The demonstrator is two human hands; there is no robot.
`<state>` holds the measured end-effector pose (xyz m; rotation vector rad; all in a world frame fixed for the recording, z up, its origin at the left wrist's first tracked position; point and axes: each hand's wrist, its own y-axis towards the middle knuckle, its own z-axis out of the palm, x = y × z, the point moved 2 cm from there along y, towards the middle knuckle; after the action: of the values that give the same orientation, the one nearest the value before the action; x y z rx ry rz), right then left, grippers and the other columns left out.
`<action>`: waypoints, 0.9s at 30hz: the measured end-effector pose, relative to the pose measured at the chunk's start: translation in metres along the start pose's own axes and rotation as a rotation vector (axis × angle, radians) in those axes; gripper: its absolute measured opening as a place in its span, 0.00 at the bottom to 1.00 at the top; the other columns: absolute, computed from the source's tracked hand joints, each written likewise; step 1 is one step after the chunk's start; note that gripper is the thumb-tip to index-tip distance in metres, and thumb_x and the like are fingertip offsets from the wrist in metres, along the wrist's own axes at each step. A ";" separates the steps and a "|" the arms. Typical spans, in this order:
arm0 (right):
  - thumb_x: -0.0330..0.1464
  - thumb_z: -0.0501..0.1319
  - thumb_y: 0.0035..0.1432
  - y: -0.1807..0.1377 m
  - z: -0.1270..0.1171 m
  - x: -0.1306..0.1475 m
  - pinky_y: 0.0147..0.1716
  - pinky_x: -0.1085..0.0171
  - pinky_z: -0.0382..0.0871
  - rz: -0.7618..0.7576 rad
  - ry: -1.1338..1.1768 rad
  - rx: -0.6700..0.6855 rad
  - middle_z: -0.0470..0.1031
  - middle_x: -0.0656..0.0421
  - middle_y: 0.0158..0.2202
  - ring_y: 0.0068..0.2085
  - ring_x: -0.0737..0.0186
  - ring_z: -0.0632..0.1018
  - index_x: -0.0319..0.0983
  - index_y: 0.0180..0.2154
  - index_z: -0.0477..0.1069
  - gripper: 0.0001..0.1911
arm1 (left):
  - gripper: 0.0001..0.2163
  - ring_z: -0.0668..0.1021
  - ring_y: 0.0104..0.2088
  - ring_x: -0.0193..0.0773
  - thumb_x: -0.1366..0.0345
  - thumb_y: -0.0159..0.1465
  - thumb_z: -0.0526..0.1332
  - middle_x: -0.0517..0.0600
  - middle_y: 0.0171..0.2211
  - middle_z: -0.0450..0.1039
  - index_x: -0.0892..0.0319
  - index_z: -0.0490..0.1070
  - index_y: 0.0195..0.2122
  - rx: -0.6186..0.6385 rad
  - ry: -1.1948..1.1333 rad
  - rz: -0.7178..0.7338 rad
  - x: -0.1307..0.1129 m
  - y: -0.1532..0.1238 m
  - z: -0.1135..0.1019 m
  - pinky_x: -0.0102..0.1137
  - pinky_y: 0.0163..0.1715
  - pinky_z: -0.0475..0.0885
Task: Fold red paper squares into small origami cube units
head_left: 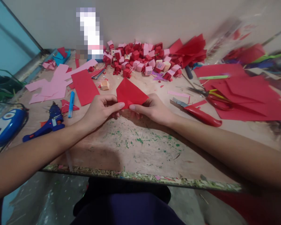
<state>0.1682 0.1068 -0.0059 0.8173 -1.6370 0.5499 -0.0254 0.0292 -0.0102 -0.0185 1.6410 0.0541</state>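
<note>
Between my hands is a folded piece of red paper [130,93], its point facing away from me, held just above the wooden table. My left hand [103,107] pinches its lower left edge, thumb on top and fingers underneath. On the lower right edge my right hand [152,109] has the same kind of pinch, and the two thumb tips are close together. Beyond the paper sits a heap of small red and pink paper boxes [135,56]. A flat red paper rectangle [85,87] lies left of the held piece, near a small cream-coloured box [105,85].
At left are a blue glue gun [53,120], a light blue marker [71,104] and pink paper sheets [53,81]. To the right lie scissors [221,101], a red-handled cutting tool [196,113] and red sheets [245,90]. Green flecks mark the tabletop [140,147].
</note>
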 end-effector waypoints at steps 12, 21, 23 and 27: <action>0.47 0.69 0.65 -0.001 -0.003 -0.004 0.25 0.64 0.66 -0.027 0.261 -0.082 0.76 0.58 0.23 0.23 0.66 0.73 0.36 0.30 0.79 0.21 | 0.10 0.76 0.21 0.30 0.61 0.62 0.72 0.49 0.24 0.78 0.61 0.77 0.29 -0.085 -0.068 0.006 -0.002 0.005 -0.002 0.25 0.21 0.72; 0.43 0.70 0.62 0.004 -0.006 -0.007 0.23 0.65 0.71 -0.061 0.512 -0.084 0.82 0.53 0.31 0.22 0.66 0.76 0.35 0.30 0.80 0.18 | 0.11 0.76 0.19 0.31 0.59 0.62 0.70 0.48 0.24 0.78 0.59 0.72 0.30 -0.069 -0.164 -0.004 -0.002 0.006 -0.002 0.25 0.20 0.73; 0.44 0.71 0.62 0.005 -0.006 -0.008 0.22 0.66 0.70 -0.053 0.519 -0.082 0.82 0.53 0.31 0.22 0.66 0.77 0.35 0.30 0.80 0.18 | 0.11 0.76 0.19 0.31 0.59 0.62 0.70 0.48 0.24 0.78 0.59 0.72 0.31 -0.066 -0.167 -0.012 -0.001 0.006 -0.003 0.25 0.19 0.72; 0.44 0.72 0.61 0.006 -0.007 -0.009 0.21 0.67 0.70 -0.035 0.518 -0.064 0.82 0.54 0.29 0.21 0.66 0.77 0.35 0.32 0.80 0.18 | 0.10 0.76 0.19 0.31 0.59 0.62 0.69 0.48 0.24 0.78 0.58 0.72 0.32 -0.061 -0.167 -0.028 0.000 0.006 -0.004 0.25 0.19 0.71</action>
<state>0.1692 0.1173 -0.0127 0.5921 -1.1556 0.6209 -0.0300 0.0347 -0.0102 -0.0820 1.4713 0.0821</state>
